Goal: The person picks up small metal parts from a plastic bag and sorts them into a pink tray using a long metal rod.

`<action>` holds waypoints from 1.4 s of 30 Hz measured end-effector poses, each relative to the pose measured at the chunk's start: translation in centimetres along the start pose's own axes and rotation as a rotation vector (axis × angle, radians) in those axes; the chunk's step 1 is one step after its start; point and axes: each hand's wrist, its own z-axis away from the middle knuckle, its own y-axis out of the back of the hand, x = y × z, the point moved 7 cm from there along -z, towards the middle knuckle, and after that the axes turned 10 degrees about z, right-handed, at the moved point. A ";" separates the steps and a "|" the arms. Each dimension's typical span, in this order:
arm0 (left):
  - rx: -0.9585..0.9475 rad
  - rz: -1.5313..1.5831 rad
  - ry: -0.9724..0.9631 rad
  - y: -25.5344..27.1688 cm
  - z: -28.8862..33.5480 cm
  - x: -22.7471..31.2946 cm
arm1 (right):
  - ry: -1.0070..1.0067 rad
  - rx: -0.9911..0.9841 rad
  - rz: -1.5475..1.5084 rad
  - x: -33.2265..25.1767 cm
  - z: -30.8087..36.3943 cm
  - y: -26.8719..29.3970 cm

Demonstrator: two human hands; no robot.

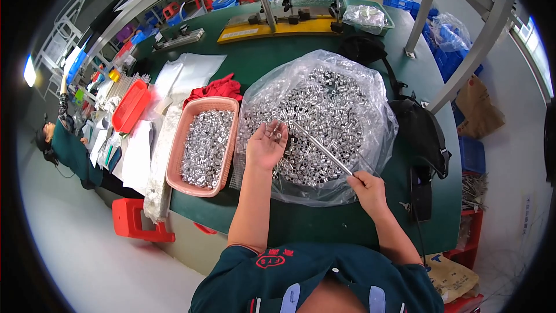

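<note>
My left hand (267, 146) is turned palm up over the near left side of a heap of small silvery metal sleeves (330, 116). Its fingers curl around a few of these sleeves. In my right hand (369, 192) is the near end of a thin straight metal rod (324, 149). The rod slants up and left across the heap, its far tip close to my left fingertips. Whether a sleeve sits on that tip is too small to tell. A clear plastic bag (379, 122) lies spread open under and around the heap.
A pink basket (173, 168) of similar metal parts stands left of the bag, with a red cloth (217, 88) behind it. A black bag (425, 133) and a phone (421, 194) lie at the right. A yellow-based fixture (249, 32) stands at the back. Another person (63, 150) is at far left.
</note>
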 end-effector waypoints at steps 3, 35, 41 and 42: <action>-0.091 0.072 0.087 0.1 0.0 -0.1 | -0.001 -0.012 -0.004 -0.1 0.0 -0.1; -0.359 -0.207 0.156 -1.3 0.7 -2.9 | 0.037 0.014 0.161 -1.0 0.2 0.6; -0.289 -0.377 0.136 -1.4 1.1 -2.1 | 0.185 0.126 0.242 -2.1 0.3 1.5; -0.308 -0.428 0.117 -1.6 1.2 -2.1 | 0.181 0.124 0.205 -2.0 0.2 1.4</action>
